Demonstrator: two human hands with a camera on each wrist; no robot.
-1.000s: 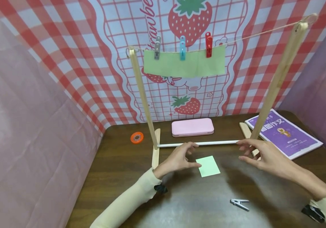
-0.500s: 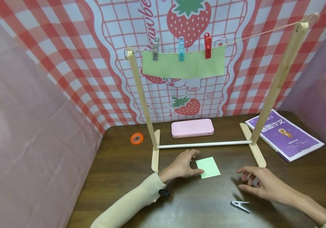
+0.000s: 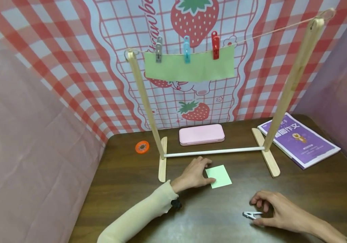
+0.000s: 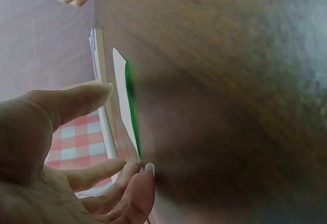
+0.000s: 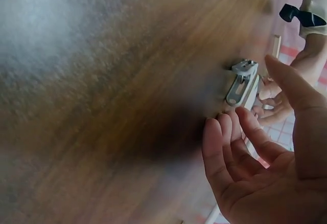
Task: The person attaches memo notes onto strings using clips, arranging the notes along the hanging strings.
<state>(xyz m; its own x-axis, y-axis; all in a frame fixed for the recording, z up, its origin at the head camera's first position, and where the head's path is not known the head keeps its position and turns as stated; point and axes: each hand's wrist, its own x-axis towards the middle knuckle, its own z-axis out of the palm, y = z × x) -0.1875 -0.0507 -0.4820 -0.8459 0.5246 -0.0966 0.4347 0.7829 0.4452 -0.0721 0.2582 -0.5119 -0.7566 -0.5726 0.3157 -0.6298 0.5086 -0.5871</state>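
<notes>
My left hand (image 3: 194,173) lies beside a pale green square of paper (image 3: 220,177), its thumb tip over the left edge. In the left wrist view, thumb and fingers stand apart around the white-and-green paper (image 4: 125,98). My right hand (image 3: 279,211) is around a small silver-grey clothespin (image 3: 248,214) on the table. The right wrist view shows this clothespin (image 5: 239,87) between the spread thumb and fingers, not pinched. A long green paper strip (image 3: 191,69) hangs from a string, clipped by grey (image 3: 158,50), blue (image 3: 186,50) and red (image 3: 215,45) clothespins.
A wooden frame's left post (image 3: 145,101) and right post (image 3: 294,84) rise behind the hands, joined low by a white rod (image 3: 214,152). A pink case (image 3: 201,135), an orange tape roll (image 3: 142,147) and a purple book (image 3: 302,140) lie on the dark table (image 3: 124,172).
My right hand has come down from the frame's right foot to the clothespin on the table. The left hand has shifted slightly nearer me, staying beside the green square.
</notes>
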